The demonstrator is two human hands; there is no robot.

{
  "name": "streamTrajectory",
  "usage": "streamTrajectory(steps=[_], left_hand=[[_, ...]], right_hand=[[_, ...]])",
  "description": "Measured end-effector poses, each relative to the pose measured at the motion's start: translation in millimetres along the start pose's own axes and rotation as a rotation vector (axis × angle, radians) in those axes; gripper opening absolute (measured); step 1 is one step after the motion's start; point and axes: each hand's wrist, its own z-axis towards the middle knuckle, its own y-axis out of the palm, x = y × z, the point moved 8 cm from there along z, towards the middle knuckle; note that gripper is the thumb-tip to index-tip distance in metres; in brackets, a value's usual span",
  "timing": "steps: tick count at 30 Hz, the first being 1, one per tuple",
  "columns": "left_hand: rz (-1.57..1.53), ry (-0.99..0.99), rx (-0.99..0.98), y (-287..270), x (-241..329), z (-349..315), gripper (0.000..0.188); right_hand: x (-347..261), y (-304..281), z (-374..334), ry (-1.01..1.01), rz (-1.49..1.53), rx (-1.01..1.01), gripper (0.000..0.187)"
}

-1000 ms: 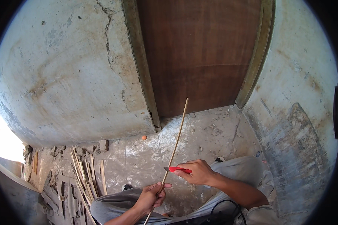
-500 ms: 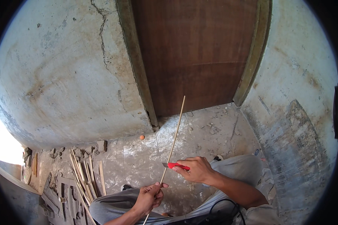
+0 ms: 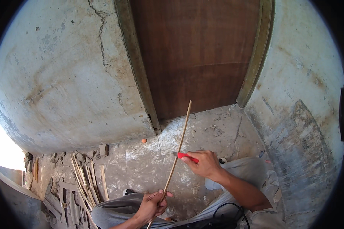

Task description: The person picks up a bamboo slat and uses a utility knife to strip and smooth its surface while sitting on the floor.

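A long, thin wooden strip (image 3: pixel 182 131) slants up and away from my lap toward the brown door. My left hand (image 3: pixel 153 205) is closed round its lower part, thumb on top, and the near end passes below that hand. In my right hand (image 3: pixel 205 165) is a red utility knife (image 3: pixel 189 157), gripped by its handle. Its short blade lies against or just over the strip, well beyond my left hand; whether it bites into the wood I cannot tell.
Several loose wooden strips (image 3: pixel 88 183) lean in a bundle beside my left knee. Rubble (image 3: pixel 88 153) lies along the left wall, and a small orange ball-like thing (image 3: pixel 144 141) rests on the dusty tiles. The brown door (image 3: pixel 198 57) stands ahead. A black cable (image 3: pixel 229 205) loops over my lap.
My right hand and the utility knife have moved farther out along the strip, away from my left hand. The left hand has dropped slightly, and the strip has turned a little.
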Motion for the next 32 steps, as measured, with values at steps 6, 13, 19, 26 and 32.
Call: streamTrajectory(steps=[6,13,19,26,32], left_hand=[[0.057,0.005,-0.005,-1.7,-0.1,0.7,0.039],[0.165,-0.084,-0.007,4.9,-8.6,-7.7,0.04],[-0.148,-0.123,-0.047,-3.8,-4.1,0.5,0.041],[-0.012,-0.086,-0.017,-7.0,-7.6,5.8,0.04],[0.024,-0.05,-0.013,-5.5,-12.4,8.6,0.038]], right_hand=[[14.6,-12.8,7.3,0.072,-0.025,0.058,0.038],[55.7,-47.7,20.0,0.3,-0.11,0.151,0.038],[62.5,-53.9,12.8,0.439,-0.071,0.228,0.04],[55.1,-24.0,6.4,0.33,0.215,0.217,0.04],[42.0,6.8,-1.1,0.285,0.327,-0.025,0.046]])
